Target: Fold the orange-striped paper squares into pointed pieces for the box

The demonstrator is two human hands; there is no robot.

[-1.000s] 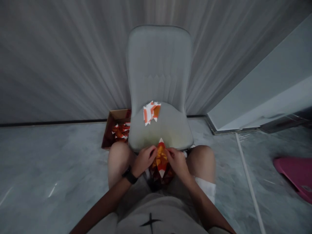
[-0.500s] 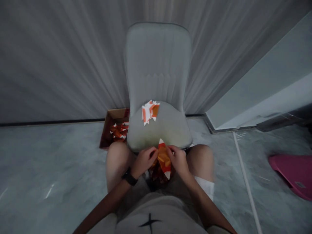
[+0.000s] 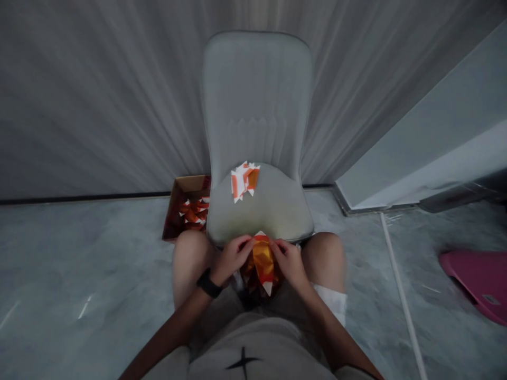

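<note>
I sit with my knees against a pale grey chair (image 3: 257,105). My left hand (image 3: 231,258) and my right hand (image 3: 290,260) both pinch an orange, red and white folded paper piece (image 3: 263,259) at the seat's front edge, between my thighs. More folded pieces lie in a dark heap in my lap under it (image 3: 253,282). A small pile of folded white-and-orange pieces (image 3: 244,180) rests farther back on the seat. A black watch (image 3: 208,285) is on my left wrist.
An open cardboard box (image 3: 182,208) holding several orange folded pieces stands on the floor left of the chair. A grey curtain (image 3: 99,95) hangs behind. A white cabinet (image 3: 428,158) is at right, with a white rod (image 3: 400,295) and a pink object (image 3: 475,282) on the marble floor.
The paper piece between my hands has turned and folded: its white tip at the top is lower and blunter, and a broad orange face now shows. Both hands stay on it.
</note>
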